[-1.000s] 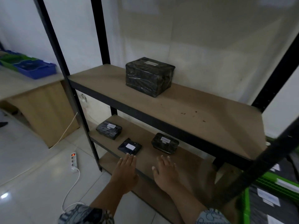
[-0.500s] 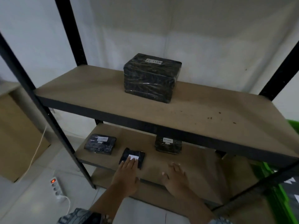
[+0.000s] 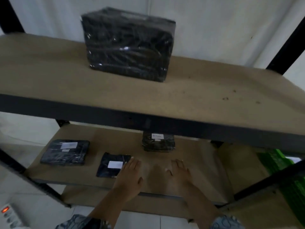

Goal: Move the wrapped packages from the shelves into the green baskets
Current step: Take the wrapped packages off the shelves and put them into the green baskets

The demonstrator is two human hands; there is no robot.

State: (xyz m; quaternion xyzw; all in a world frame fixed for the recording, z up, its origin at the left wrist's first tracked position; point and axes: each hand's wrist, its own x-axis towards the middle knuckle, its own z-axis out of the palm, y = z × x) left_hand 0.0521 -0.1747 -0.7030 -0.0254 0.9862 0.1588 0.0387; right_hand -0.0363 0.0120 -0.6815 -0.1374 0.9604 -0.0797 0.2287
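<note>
Both hands flat, fingers spread, empty, over lower shelf (image 3: 206,162): left hand (image 3: 130,179) fingertips at edge of flat package (image 3: 113,164), right hand (image 3: 179,172) at its 3 o'clock. Flat package's long axis runs 12–6, white label up. Large wrapped package (image 3: 128,45) sits on upper shelf (image 3: 66,80), long axis 9–3.

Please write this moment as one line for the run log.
phase: reaching, lower shelf | left hand: open, beside flat packet | right hand: open, empty | on shelves: four packages | basket: right edge
</note>
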